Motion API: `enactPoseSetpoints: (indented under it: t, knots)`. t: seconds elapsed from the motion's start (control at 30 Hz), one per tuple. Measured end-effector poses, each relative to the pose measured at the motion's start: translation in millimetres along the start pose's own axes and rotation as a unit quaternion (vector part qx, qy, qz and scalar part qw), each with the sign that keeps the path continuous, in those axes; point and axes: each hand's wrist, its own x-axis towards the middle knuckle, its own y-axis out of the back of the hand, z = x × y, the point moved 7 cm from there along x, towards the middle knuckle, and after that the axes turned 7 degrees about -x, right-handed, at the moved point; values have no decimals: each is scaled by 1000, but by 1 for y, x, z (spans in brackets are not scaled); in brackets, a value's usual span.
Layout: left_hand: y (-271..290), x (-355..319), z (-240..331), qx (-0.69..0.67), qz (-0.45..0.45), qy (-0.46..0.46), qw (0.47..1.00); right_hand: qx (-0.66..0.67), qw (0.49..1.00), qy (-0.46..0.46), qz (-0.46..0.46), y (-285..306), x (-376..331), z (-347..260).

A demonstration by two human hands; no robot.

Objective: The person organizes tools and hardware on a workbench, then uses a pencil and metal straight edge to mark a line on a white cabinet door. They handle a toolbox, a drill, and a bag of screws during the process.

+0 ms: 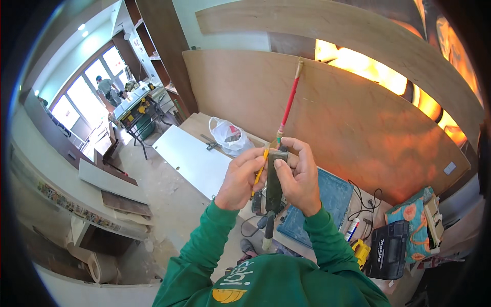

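Observation:
My left hand (244,175) pinches a yellow pencil (260,174) whose tip end is up by the fingers of my other hand. My right hand (299,176) is closed on a dark, flat, narrow piece (274,187), its thumb pressed on the top of the face. What kind of thing the piece is, I cannot make out. Both hands meet in front of my chest, close together. Beyond them a thin red rod (290,100) with pale ends slants up across a wooden panel; whether it touches my hands cannot be told.
The large wooden panel (327,117) stands upright ahead. A white board (194,158) and a white plastic bag (230,135) lie left of my hands. On the right are a blue case (327,204), cables, a black toolbox (387,249) and a patterned bag (417,225). Another person (106,89) stands far left.

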Motion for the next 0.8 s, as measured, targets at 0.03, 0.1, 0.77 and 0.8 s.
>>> enactPoseSetpoints:
  t: [0.03, 0.1, 0.77, 0.8]
  knots:
    - [0, -2, 0, 2, 0, -9, 1000, -15, 1000, 11, -10, 1, -1, 1]
    - [2, -5, -1, 16, -3, -26, 1000, -27, 999, 24, -15, 2, -4, 1]
    - [1, -12, 9, 17, 17, -4, 1000, 51, 992, -50, -104, -11, 22, -12]
    - [-1, -11, 9, 16, 15, -2, 1000, 55, 991, -54, -106, -11, 22, -13]
